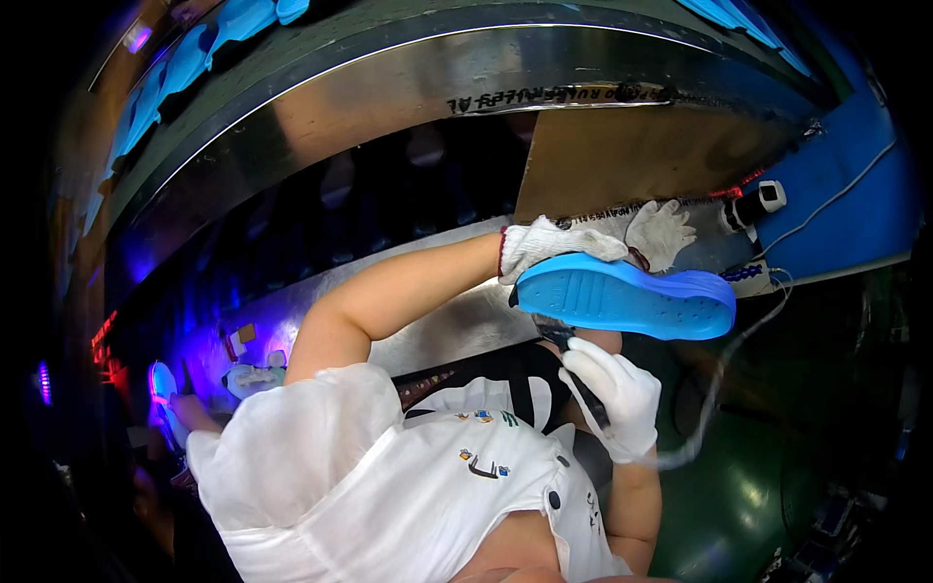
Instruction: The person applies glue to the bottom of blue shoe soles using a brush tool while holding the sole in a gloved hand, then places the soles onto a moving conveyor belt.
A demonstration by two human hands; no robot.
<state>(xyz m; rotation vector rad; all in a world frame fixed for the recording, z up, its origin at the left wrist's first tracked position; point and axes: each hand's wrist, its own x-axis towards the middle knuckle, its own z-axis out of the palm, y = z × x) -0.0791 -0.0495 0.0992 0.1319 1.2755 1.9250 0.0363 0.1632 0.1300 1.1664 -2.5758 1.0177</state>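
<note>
A bright blue shoe sole is held up in front of me, its grooved and dotted face showing. My left hand, in a white knit glove with a dark red cuff, grips its far edge near the left end; the thumb is hidden. Below the sole, my right hand, in a smooth white glove, is closed round a slim dark tool. A pale cord runs from beside this hand toward the bench on the right. The tool's kind is hard to make out, and its front end sits just under the sole.
An unworn knit glove lies on the metal bench, near a black-and-white device. Brown cardboard leans behind. Farther off, blue pieces line a curved conveyor. At left, another person's hand is beside a sole.
</note>
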